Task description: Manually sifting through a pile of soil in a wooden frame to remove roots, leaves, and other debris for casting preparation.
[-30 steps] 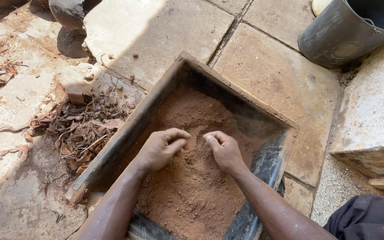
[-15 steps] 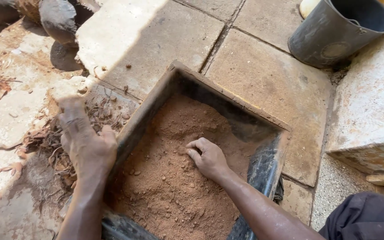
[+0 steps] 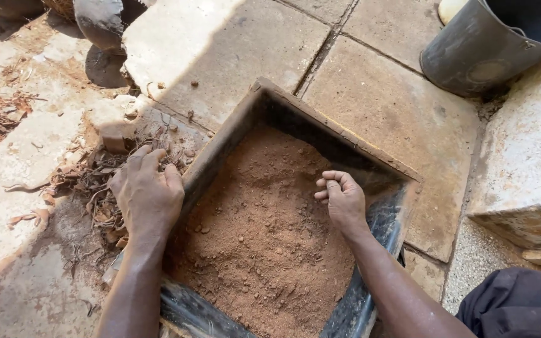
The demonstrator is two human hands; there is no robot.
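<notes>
The left hand (image 3: 148, 194), fingers spread, has returned to the tray (image 3: 220, 147) rim from the dry leaves (image 3: 89, 178); right hand (image 3: 342, 200) stays curled on soil (image 3: 264, 231).

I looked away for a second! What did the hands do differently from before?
The left hand came out of the reddish soil and moved left, over the frame's edge, onto the dry leaves and roots outside. The right hand stayed in the soil, fingers curled. The wooden frame and grey bucket kept their places.
</notes>
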